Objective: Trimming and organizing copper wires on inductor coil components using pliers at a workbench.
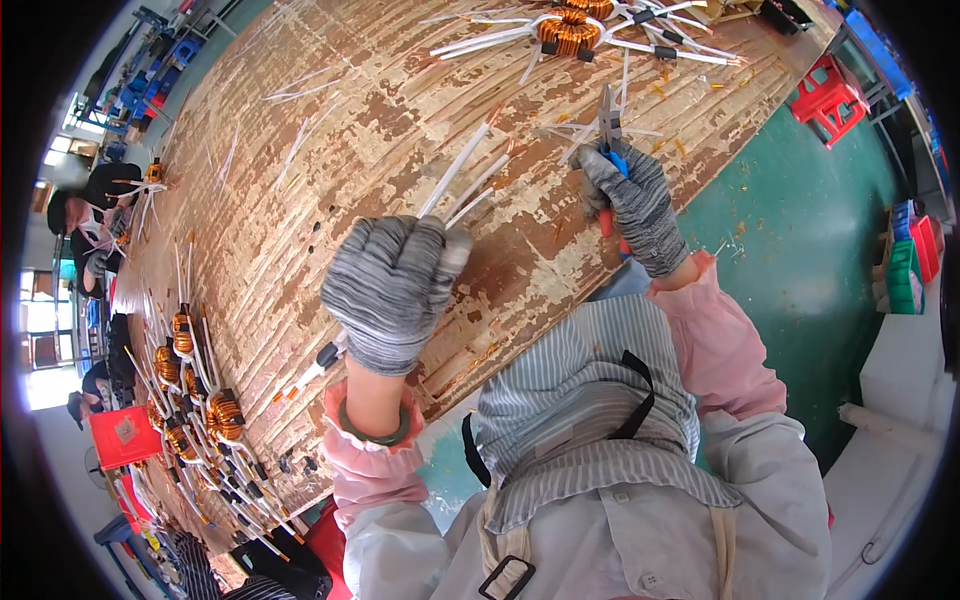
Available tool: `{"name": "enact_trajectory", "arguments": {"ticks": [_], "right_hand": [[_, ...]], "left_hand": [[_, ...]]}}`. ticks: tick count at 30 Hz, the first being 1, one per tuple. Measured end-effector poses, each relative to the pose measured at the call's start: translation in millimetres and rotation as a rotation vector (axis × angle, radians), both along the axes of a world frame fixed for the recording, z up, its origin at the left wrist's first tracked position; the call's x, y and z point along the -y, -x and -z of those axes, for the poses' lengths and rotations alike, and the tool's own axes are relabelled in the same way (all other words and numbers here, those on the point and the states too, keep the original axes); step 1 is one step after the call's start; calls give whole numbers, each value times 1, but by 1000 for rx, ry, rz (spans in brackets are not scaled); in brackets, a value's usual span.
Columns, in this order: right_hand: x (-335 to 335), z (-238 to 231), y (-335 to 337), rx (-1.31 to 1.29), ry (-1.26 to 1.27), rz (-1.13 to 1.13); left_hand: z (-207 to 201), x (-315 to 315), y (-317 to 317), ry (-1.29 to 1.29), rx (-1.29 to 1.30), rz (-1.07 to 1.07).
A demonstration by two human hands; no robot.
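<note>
My left hand (392, 285), in a grey striped knit glove, is closed around white-sleeved wires (455, 172). Two white lengths stick out above the fist, bare copper showing at a tip. Below the wrist pokes another lead with a black sleeve (327, 354); whatever joins them is hidden in the palm. To the right, my right hand (635, 200), gloved alike, grips pliers (608, 120) with blue and red handles. Their jaws point away from me, apart from the wires in my left hand. Loose white sleeve pieces (575, 140) lie beside the jaws.
Copper-wound coils with white leads (570, 35) lie at the far edge of the worn wooden table (290, 190). More coils (222, 415) are heaped at the left. Another person (95, 215) sits beyond the left edge. A red stool (830, 100) stands on the green floor.
</note>
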State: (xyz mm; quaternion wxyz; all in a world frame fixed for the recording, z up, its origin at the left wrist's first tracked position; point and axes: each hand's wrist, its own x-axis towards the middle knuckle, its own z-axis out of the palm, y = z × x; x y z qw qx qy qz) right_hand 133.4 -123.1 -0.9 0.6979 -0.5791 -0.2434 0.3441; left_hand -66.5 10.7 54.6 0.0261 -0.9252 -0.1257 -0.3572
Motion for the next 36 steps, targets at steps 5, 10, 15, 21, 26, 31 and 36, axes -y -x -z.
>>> {"name": "enact_trajectory", "arguments": {"ticks": [5,10,15,21,26,31,36], "right_hand": [[2,6,-4,-108,-40,37],[3,10,3,20,56,47],[7,14,0,-59,15,42],[6,12,1,-28,31,10],[-1,10,4,406,148,-99],[-1,-12,23,973,433,-354],[-2,-15,29,1137,482,-280]], "left_hand": [[-12,-13,-13,287,163,-5],[-26,38,0,93,-321,460],[42,15,-47,11,-439,-121],[36,-4,-45,117,-469,-201],[29,-10,-32,449,-45,-35],[28,-16,-21,602,36,-11],[23,-14,-23,557,-2,-38]]}}
